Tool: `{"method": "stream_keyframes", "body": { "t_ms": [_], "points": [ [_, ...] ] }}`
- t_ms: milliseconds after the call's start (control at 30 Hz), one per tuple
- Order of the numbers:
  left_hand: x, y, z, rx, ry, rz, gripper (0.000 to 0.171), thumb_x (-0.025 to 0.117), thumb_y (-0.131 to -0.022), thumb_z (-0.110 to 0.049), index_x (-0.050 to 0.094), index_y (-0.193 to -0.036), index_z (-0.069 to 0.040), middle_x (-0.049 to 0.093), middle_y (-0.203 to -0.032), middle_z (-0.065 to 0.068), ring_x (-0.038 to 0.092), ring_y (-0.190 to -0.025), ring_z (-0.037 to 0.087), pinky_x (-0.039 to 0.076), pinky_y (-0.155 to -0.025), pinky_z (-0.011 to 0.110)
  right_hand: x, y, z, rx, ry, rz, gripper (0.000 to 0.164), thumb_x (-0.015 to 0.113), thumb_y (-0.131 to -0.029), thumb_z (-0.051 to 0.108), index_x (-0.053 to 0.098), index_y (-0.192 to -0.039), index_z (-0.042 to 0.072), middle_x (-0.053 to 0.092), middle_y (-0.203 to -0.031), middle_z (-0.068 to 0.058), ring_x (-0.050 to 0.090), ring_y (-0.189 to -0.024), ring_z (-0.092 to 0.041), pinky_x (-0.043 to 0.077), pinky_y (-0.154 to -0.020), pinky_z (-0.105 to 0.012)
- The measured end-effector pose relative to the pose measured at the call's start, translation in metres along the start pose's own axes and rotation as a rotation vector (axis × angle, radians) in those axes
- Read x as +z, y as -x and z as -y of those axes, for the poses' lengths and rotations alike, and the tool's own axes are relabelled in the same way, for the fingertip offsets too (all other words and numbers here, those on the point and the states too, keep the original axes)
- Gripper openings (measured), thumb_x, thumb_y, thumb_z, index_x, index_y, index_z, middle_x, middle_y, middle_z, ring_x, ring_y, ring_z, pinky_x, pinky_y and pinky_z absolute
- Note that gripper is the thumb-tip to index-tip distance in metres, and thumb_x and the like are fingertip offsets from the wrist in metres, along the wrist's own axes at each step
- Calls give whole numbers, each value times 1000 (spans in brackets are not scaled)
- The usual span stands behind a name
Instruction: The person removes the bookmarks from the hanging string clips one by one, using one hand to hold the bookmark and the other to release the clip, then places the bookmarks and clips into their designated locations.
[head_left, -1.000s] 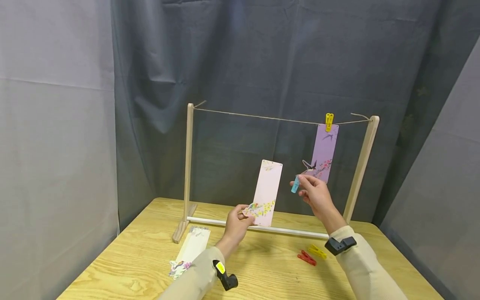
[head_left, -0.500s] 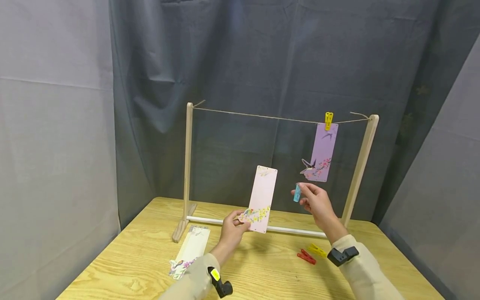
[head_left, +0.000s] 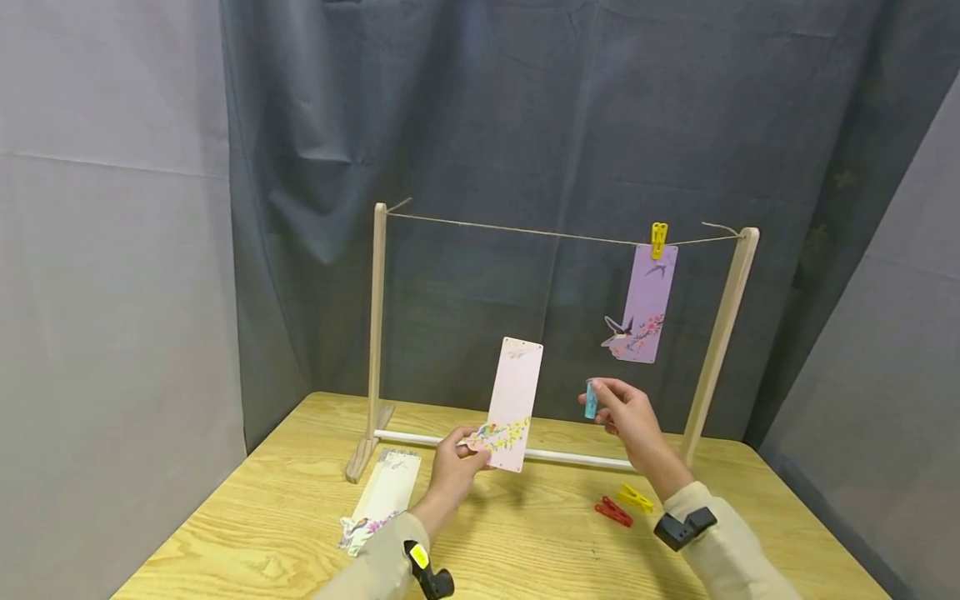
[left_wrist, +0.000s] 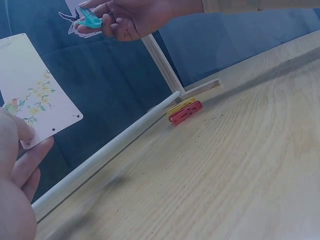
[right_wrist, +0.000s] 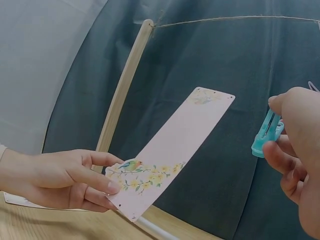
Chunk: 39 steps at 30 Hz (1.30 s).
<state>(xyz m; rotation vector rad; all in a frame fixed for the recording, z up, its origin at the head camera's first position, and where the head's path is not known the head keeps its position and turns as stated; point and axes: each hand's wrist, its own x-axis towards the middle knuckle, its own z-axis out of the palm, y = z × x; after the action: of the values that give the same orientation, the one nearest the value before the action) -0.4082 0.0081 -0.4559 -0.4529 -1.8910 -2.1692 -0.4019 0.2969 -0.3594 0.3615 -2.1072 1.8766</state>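
My left hand (head_left: pixel 454 473) pinches a pale pink bookmark (head_left: pixel 514 392) by its lower left corner, thumb in front. The card is printed with a bird and yellow blossoms and leans slightly right, above the table. To its right, my right hand (head_left: pixel 628 418) holds a light blue clothespin (right_wrist: pixel 267 131) between thumb and fingers, apart from the card. A purple bookmark (head_left: pixel 648 292) with a swallow hangs from the string (head_left: pixel 517 227), held by a yellow clothespin (head_left: pixel 658 240). A cream bookmark (head_left: pixel 387 492) lies on the table beside my left forearm.
A wooden frame has a left post (head_left: pixel 377 325), a right post (head_left: pixel 722 342) and a white bottom bar (head_left: pixel 577 461). On the table (head_left: pixel 525 542) lie a red clothespin (head_left: pixel 613 512) and another yellow clothespin (head_left: pixel 636 497). A dark curtain (head_left: pixel 465 108) hangs behind.
Both hands have come down, the left also a little leftward, carrying the pink bookmark and the blue clothespin lower and away from the string. The hanging purple bookmark stays in place.
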Motion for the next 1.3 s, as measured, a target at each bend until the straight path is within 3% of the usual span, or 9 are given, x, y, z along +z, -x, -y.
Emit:
{"method": "stream_keyframes", "body": {
  "t_ms": [167,400,600,833,1067,1300],
  "points": [
    [-3,3,1,7,0,6,41,67,-88,15,59,-128,12,71,-98,27,72,-86,34,61,-76,42,4,2,-1,-1,3,5,48,61,-106,38,60,-133,-1,74,-109,-14,57,-63,-10,39,-56,-24],
    [-11,7,0,-11,-5,5,40,69,-89,12,62,-128,7,72,-96,19,73,-84,30,59,-70,28,7,5,-3,16,-6,8,48,61,-106,39,59,-134,-1,72,-113,-17,58,-64,-11,40,-55,-25],
    [-17,10,3,-5,-4,11,43,68,-90,11,58,-131,9,71,-100,22,73,-87,33,60,-80,37,7,9,-12,28,13,4,50,60,-105,42,60,-134,0,72,-113,-17,58,-66,-11,40,-56,-24],
    [-24,13,4,-12,-36,3,40,70,-89,11,61,-128,7,73,-97,19,73,-84,30,60,-77,40,7,14,-20,49,28,8,46,60,-106,41,62,-131,2,71,-116,-19,58,-68,-14,40,-58,-26],
    [-30,15,5,1,-60,1,41,70,-89,11,61,-128,8,73,-97,20,73,-84,32,60,-74,36,1,19,-24,61,33,-1,45,59,-107,37,61,-133,0,75,-106,-5,58,-67,-14,40,-56,-26],
    [-33,18,3,6,-84,3,42,69,-89,12,58,-130,11,72,-96,22,73,-83,35,57,-68,27,-4,22,-32,101,40,-3,41,56,-109,34,61,-134,1,75,-104,-3,59,-69,-17,42,-58,-28]
  ]
}}
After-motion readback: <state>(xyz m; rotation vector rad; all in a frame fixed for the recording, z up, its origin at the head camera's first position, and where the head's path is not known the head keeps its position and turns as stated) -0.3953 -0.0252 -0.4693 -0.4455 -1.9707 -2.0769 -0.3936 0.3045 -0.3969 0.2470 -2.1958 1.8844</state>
